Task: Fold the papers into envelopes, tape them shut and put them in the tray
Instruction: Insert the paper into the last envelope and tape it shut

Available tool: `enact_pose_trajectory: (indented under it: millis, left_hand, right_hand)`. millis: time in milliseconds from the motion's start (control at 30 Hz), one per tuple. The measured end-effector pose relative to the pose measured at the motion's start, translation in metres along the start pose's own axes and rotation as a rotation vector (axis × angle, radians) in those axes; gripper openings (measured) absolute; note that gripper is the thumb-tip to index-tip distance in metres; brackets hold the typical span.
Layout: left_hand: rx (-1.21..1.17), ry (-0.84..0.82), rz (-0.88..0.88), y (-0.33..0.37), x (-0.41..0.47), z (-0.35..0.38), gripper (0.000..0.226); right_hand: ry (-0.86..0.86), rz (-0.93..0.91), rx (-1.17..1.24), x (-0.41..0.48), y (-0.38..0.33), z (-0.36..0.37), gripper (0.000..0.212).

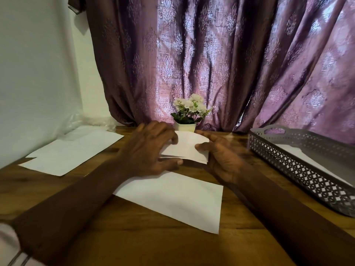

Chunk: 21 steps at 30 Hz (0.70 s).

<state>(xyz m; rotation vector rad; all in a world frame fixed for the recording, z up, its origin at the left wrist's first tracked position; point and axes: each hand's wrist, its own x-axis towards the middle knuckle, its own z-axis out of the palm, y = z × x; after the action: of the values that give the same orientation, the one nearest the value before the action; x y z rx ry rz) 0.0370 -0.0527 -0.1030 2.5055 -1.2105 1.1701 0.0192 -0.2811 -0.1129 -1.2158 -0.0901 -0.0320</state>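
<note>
A folded white paper (187, 146) is raised a little above the wooden table at the centre, in front of a flower pot. My left hand (148, 148) grips its left side, fingers on top and thumb under the near edge. My right hand (221, 152) pinches its right end between thumb and forefinger. Below my hands a flat white sheet (172, 196) lies on the table. A grey perforated tray (299, 162) stands at the right with white paper inside it.
More white sheets (71, 150) lie spread at the left of the table (134, 242). A small white pot of white flowers (185, 126) stands at the back against the purple curtain. Crumpled clear plastic (92, 120) sits at the back left by the wall.
</note>
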Motion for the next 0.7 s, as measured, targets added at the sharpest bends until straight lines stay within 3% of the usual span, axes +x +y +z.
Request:
enact_pose_trajectory:
  millis: [100,233,333,433,700]
  left_hand:
    - [-0.096,-0.009,-0.114,0.010,-0.003,0.011,0.063]
    - [-0.158,0.152,-0.186,0.019,0.001,0.016,0.032]
    - [-0.132,0.286,-0.220,0.021,0.001,0.015,0.037]
    - [-0.073,0.286,-0.190,0.016,0.003,0.014,0.041]
    - [0.010,0.309,-0.386,-0.028,-0.004,0.004,0.061]
  right_hand:
    - [0.021,-0.035,-0.197,-0.006,0.002,0.003,0.042]
    - [-0.103,-0.063,-0.229,-0.020,0.008,0.018,0.021]
    - [-0.146,-0.186,-0.208,-0.022,0.018,0.027,0.035]
    - [-0.091,-0.219,-0.228,-0.018,0.019,0.027,0.035]
    - [0.085,-0.210,0.104,-0.003,0.002,0.007,0.031]
